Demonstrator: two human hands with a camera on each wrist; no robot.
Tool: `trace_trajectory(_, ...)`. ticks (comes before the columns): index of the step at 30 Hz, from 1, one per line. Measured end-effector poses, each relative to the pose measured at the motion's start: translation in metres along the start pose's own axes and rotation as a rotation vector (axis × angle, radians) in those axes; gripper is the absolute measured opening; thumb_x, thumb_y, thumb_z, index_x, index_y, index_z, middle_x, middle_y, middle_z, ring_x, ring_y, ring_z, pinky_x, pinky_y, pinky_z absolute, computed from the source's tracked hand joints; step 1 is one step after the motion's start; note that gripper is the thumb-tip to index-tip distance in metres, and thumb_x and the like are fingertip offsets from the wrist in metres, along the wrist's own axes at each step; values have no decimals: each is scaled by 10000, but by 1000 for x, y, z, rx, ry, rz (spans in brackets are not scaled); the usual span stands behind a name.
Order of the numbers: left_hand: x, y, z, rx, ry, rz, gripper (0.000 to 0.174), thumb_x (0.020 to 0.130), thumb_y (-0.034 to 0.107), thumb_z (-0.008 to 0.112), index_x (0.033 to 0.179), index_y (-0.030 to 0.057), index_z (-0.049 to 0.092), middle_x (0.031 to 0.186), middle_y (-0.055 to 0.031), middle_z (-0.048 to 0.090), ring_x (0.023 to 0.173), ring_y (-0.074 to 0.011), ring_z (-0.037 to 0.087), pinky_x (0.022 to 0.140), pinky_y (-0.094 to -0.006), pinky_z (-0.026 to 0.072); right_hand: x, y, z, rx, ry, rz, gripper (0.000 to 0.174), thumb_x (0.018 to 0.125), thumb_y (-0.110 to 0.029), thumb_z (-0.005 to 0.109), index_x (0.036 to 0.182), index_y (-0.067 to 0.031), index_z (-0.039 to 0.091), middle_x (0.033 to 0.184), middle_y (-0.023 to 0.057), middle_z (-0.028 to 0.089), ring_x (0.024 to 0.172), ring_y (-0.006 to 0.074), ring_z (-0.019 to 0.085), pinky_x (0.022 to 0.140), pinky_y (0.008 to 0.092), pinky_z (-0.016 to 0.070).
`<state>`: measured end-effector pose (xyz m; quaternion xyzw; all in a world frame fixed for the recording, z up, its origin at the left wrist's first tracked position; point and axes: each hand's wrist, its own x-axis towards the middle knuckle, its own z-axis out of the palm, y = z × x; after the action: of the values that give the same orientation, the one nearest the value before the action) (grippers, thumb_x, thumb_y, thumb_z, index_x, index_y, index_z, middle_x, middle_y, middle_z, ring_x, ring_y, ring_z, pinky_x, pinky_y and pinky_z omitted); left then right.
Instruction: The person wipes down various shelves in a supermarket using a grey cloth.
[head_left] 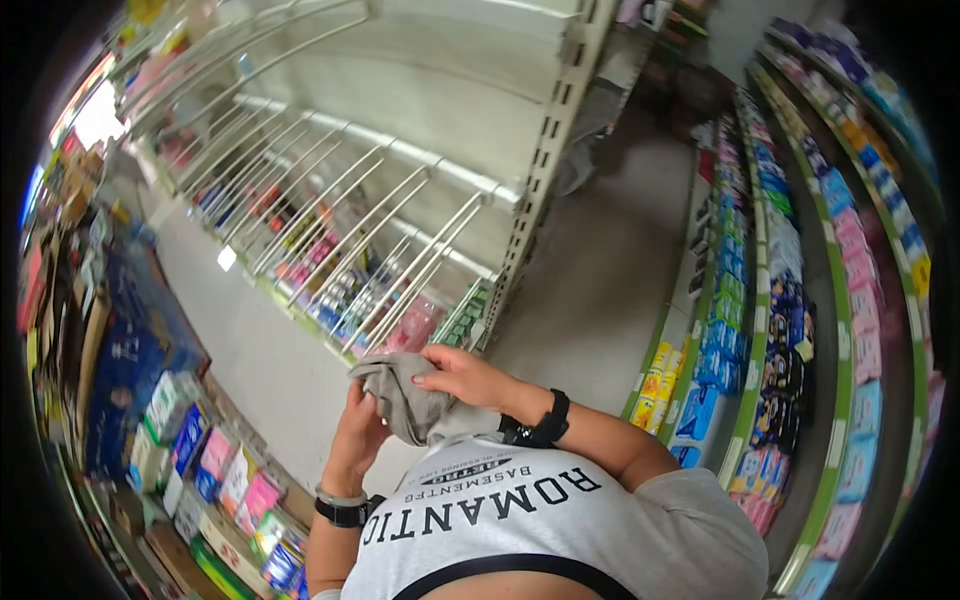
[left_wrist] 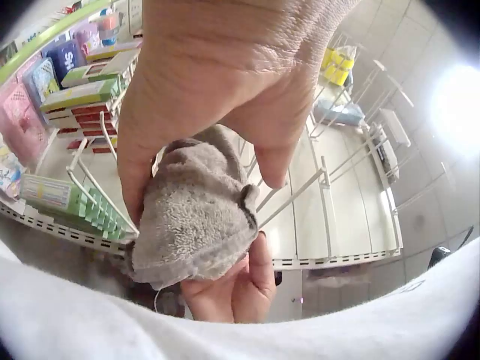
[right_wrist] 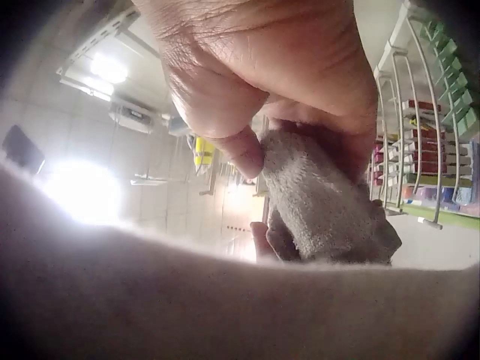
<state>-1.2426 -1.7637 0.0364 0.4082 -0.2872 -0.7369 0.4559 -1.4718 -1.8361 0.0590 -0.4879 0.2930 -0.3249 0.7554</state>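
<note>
A crumpled grey terry cloth (head_left: pixel 402 395) is held between both hands, in front of the shirt. My left hand (head_left: pixel 358 435) grips its left side from below, and my right hand (head_left: pixel 468 378) pinches its upper right part with the thumb lying on top. Seen from the left wrist, the cloth (left_wrist: pixel 199 210) is bunched, with a hemmed edge and a loose thread hanging down. In the right wrist view, the fingers of the right hand (right_wrist: pixel 277 82) curl round the folded cloth (right_wrist: pixel 322 202), hiding part of it.
Ahead stands a white shelf rack (head_left: pixel 430 160) with wire prongs and packaged goods low down. Shelves of packets (head_left: pixel 780 330) line the right side of the aisle floor (head_left: pixel 590 260). At the left are stacked cardboard (head_left: pixel 95 330) and boxed packs (head_left: pixel 215 450).
</note>
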Motion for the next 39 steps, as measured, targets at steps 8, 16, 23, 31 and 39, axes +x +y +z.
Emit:
trace_trajectory(8,57,-30,40,46,-376,-209,751,953,357,713,1513,37,328,1434,-98,504,1308,-230,517,1094,-417,443,-67,13,-20,-471,248,-184,265,936,-131,745,1116,-36,577,1009,-25,564,944,52,522,807,240,465)
trace_trajectory(16,95,-39,91,-11,-254,-204,483,982,161,655,1411,12,492,1348,-118,606,1233,-254,590,1089,-429,460,-120,-22,-71,-33,485,-264,158,952,-110,704,1065,-57,608,957,-36,618,895,46,577,774,225,469)
trace_trajectory(23,128,-62,185,-187,-99,-149,521,1025,305,600,1444,20,479,1445,-111,562,1323,-274,537,1135,-448,409,-175,-39,-173,201,787,-350,200,903,-105,728,1054,-44,612,973,3,640,916,86,595,827,254,472)
trace_trajectory(31,178,-76,285,-96,-201,-73,422,1060,266,540,1406,26,506,1360,-124,608,1222,-251,611,1054,-408,497,-234,-30,-301,210,1109,-527,276,853,-56,765,1063,-47,586,959,-12,573,885,80,535,799,235,444)
trace_trajectory(39,217,-109,362,80,-345,-412,468,1066,376,523,1345,2,558,1284,-126,654,1090,-223,682,980,-385,554,-314,-45,-389,-33,1223,-531,306,853,-9,749,1104,-46,579,1038,1,567,974,95,536,851,248,456)
